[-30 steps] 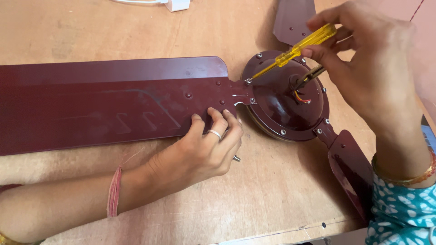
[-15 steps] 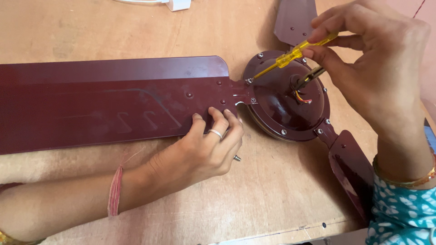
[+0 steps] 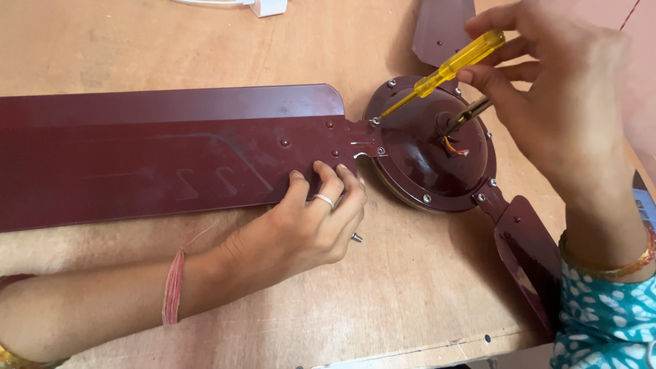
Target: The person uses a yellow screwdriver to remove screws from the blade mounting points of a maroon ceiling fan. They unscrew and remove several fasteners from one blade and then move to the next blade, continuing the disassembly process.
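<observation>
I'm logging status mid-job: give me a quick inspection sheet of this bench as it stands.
Surface: bare wooden table, scuffed.
Job's things: maroon ceiling fan hub lying flat; long blade reaches left; yellow screwdriver tip at a screw by the blade bracket.
Clutter: loose screw beside the left hand.
Grippers: left hand presses the long blade's near edge; right hand holds the screwdriver.
Cables: white plug and cord at the far edge; coloured wires at the hub centre.
Surroundings: nothing seen.

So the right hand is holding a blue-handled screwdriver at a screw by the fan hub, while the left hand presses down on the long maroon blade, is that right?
Not quite: the screwdriver has a yellow handle, not blue, as the head view shows. The rest stands: the right hand holds it at a screw by the fan hub, and the left hand presses on the long maroon blade.
</observation>
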